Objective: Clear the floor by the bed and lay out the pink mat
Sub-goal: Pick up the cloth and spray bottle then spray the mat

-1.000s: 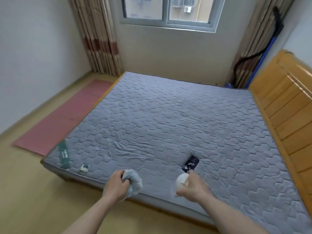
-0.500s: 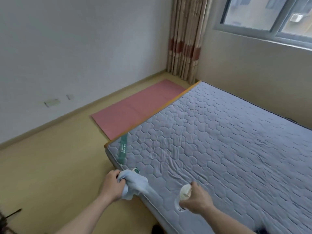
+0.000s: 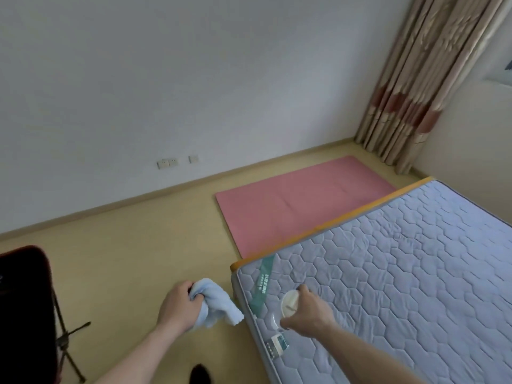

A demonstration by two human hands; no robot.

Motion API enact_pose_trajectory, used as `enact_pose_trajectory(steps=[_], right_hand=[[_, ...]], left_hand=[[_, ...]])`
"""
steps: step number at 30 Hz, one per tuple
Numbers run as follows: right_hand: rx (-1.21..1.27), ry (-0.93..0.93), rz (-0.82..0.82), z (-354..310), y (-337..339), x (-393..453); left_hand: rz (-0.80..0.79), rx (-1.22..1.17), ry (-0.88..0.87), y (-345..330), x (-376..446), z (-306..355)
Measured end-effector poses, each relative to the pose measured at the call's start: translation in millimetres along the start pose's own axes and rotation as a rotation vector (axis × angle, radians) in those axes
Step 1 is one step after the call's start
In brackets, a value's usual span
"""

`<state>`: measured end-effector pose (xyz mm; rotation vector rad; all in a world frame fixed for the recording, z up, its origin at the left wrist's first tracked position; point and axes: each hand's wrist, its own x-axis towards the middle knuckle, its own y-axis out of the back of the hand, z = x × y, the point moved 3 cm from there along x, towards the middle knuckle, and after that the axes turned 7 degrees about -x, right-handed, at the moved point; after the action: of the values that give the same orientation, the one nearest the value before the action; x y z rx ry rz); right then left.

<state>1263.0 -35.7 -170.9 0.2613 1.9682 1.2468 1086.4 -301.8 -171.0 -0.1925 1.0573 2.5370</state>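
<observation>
The pink mat [image 3: 299, 200] lies flat on the wooden floor [image 3: 133, 253] between the wall and the left side of the bed [image 3: 401, 267]. My left hand [image 3: 180, 307] grips a bunched pale blue cloth [image 3: 217, 306] over the floor, just off the bed's near corner. My right hand [image 3: 307, 310] holds a white bottle [image 3: 288, 304] above that corner of the grey quilted mattress. Both forearms reach in from the bottom of the view.
A dark red-edged object on a black tripod [image 3: 66, 339] stands at the lower left. Striped curtains [image 3: 415, 87] hang in the far right corner. Wall sockets [image 3: 167, 163] sit low on the white wall. A dark shoe tip [image 3: 201, 374] shows at the bottom.
The view has swung left, from across the bed toward the floor and wall. Both hands keep their hold on the cloth and bottle and now sit by the bed's near left corner.
</observation>
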Motion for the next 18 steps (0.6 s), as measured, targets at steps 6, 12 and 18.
enact_pose_trajectory(steps=[6, 12, 18], right_hand=[[0.011, -0.008, -0.003, -102.2, 22.0, 75.1], [0.071, -0.086, 0.037, -166.9, 39.3, 133.9], [0.022, -0.131, -0.007, -206.7, 65.6, 200.0]], left_hand=[[-0.020, 0.031, -0.016, 60.0, 111.8, -12.6], [-0.064, 0.071, -0.057, 106.1, 218.8, -8.1], [-0.075, 0.066, -0.083, 123.9, 309.5, 3.3]])
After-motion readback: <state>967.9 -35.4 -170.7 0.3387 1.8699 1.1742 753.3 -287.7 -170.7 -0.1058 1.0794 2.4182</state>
